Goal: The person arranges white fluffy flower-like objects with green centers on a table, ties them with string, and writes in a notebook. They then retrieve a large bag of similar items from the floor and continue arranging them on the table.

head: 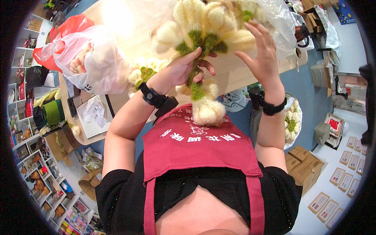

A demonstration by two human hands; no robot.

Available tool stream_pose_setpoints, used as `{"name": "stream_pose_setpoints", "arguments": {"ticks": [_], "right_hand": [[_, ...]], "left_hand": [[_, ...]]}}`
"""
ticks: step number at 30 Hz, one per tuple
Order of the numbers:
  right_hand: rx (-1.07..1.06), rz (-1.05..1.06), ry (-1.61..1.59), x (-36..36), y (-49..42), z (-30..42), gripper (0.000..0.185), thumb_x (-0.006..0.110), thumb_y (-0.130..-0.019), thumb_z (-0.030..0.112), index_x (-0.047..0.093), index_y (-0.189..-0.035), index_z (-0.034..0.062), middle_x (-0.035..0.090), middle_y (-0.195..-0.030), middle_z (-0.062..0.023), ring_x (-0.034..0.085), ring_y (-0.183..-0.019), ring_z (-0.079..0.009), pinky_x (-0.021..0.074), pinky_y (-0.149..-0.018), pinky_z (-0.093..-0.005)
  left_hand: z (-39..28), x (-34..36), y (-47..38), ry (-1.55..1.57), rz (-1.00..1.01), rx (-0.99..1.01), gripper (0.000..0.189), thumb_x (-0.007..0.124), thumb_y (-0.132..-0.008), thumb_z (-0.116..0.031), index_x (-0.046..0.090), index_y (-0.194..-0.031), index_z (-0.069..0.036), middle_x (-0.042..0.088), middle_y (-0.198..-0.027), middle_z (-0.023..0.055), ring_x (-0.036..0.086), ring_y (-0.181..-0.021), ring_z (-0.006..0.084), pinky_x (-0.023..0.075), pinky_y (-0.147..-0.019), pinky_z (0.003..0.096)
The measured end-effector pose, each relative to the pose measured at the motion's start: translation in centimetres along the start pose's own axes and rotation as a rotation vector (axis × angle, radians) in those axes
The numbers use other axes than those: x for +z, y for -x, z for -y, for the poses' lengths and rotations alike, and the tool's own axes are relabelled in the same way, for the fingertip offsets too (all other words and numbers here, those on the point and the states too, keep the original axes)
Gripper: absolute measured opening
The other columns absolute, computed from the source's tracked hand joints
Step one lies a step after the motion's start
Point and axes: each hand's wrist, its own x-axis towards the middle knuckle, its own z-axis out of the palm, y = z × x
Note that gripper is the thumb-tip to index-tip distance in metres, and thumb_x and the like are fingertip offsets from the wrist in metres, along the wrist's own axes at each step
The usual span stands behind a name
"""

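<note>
My left hand [188, 69] grips the green fuzzy stems of a bunch of cream, fluffy artificial flower buds [202, 20]. Their green bases fan out above the thumb. One cream bud [208, 113] hangs below that hand, in front of the red apron [199, 152]. My right hand [263, 53] is raised to the right of the bunch, fingers spread, holding nothing I can see. Its fingertips are close to a green-based bud at the top, and I cannot tell whether they touch. More cream buds with green bases [147, 73] lie on the table behind my left wrist.
A translucent plastic bag [94, 61] with fluffy pieces inside sits left on the wooden table [232, 79], beside a red bag [72, 26]. Clear plastic [282, 23] covers the far right. A paper with handwriting [95, 111] lies front left. A bud-filled container [293, 123] stands right of my arm.
</note>
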Motion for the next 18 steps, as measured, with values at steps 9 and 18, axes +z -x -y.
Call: {"name": "stream_pose_setpoints", "arguments": {"ticks": [9, 18], "right_hand": [[-0.129, 0.144, -0.263, 3.7, -5.6, 1.2, 0.098, 0.087, -0.064, 0.038, 0.037, -0.147, 0.0273, 0.047, -0.145, -0.0129, 0.049, -0.128, -0.0378, 0.0465, -0.101, -0.0443], [0.193, 0.13, -0.588, 3.5, -2.4, 1.8, 0.076, 0.087, -0.073, 0.034, 0.044, -0.128, 0.0048, 0.062, -0.118, -0.0144, 0.061, -0.109, -0.0265, 0.0492, -0.093, -0.0366]], "left_hand": [[0.4, -1.2, 1.1, -0.097, -0.145, 0.041, 0.054, 0.032, -0.106, -0.049, 0.037, -0.144, -0.011, 0.065, -0.113, 0.0167, 0.05, -0.048, 0.012, 0.0472, -0.055, 0.0244], [1.2, -2.7, 1.1, 0.113, -0.217, 0.143, 0.047, 0.046, -0.104, -0.041, 0.048, -0.138, -0.009, 0.062, -0.124, 0.0114, 0.062, -0.098, 0.0202, 0.0567, -0.075, 0.0369]]}}
